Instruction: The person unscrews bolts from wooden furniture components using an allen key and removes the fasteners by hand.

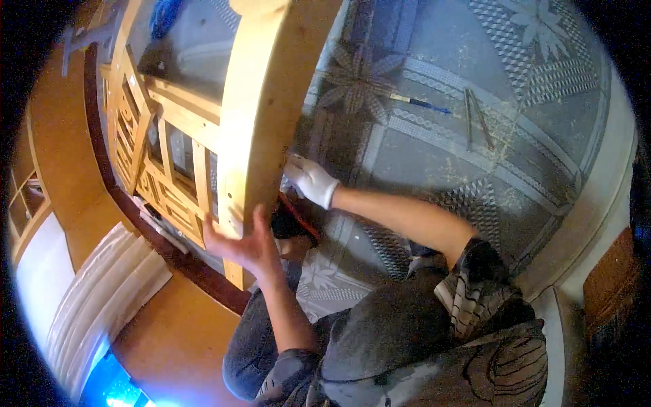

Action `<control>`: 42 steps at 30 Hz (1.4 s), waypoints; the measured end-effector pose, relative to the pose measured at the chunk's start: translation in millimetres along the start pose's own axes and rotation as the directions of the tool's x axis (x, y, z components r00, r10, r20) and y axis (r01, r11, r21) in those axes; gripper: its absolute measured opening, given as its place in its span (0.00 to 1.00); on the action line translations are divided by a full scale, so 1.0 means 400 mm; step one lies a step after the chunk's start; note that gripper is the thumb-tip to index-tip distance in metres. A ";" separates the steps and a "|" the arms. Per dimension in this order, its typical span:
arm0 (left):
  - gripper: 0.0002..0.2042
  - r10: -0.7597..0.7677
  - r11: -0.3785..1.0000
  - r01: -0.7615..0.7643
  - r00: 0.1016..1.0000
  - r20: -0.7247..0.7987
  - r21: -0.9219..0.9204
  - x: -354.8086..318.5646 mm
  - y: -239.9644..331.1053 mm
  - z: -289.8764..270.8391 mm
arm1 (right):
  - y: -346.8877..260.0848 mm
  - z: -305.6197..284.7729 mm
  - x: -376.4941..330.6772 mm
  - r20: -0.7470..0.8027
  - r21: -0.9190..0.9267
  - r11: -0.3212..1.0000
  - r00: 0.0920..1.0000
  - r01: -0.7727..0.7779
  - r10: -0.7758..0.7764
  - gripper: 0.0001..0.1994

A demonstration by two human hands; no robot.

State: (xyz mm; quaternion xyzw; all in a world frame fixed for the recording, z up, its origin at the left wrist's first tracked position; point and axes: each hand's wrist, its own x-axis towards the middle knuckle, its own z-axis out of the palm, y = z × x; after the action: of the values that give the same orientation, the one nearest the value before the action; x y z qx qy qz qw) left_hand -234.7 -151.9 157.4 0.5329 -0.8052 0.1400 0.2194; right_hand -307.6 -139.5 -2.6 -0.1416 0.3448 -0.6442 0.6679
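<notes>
A pale wooden frame stands tilted in front of me, its thick curved post point(254, 129) rising toward the upper edge. My bare left hand point(244, 247) is at the post's lower part, thumb on one side and fingers on the other, gripping across its edge. My right hand point(312, 182) wears a white glove. Its bent fingers press together against the post's right face, and whatever they may hold is hidden. Slatted panels point(163, 156) and rails join the post on its left. Small dark holes show in the post near my left hand.
On the patterned grey floor covering point(380, 224) lie a brush-like tool point(420, 103) with a blue end and two thin rods point(478, 119). A blue coil point(163, 17) is beyond the frame. White draped cloth point(112, 288) and a glowing blue screen point(112, 383) are at lower left.
</notes>
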 end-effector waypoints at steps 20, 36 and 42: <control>0.43 -0.077 0.985 0.149 0.841 0.535 -0.092 0.062 -0.129 0.033 | -0.468 -0.101 0.138 0.403 -0.750 -0.398 0.842 0.528 0.358 0.09; 0.40 -0.034 0.995 0.074 0.868 0.495 -0.061 0.051 -0.125 0.026 | -0.274 -0.207 0.103 -0.245 0.047 0.996 0.965 -0.081 0.090 0.19; 0.41 -0.050 0.986 0.124 0.860 0.508 -0.111 0.046 -0.141 0.036 | -0.281 -0.057 0.066 -0.193 0.603 0.753 0.964 0.262 -0.180 0.05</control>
State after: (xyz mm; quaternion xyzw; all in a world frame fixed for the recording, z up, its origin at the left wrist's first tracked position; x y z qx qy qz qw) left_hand -191.9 -195.3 153.7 0.5701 -0.8173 -0.0709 0.0445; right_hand -409.9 -173.7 44.6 0.0873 0.1334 -0.8036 0.5734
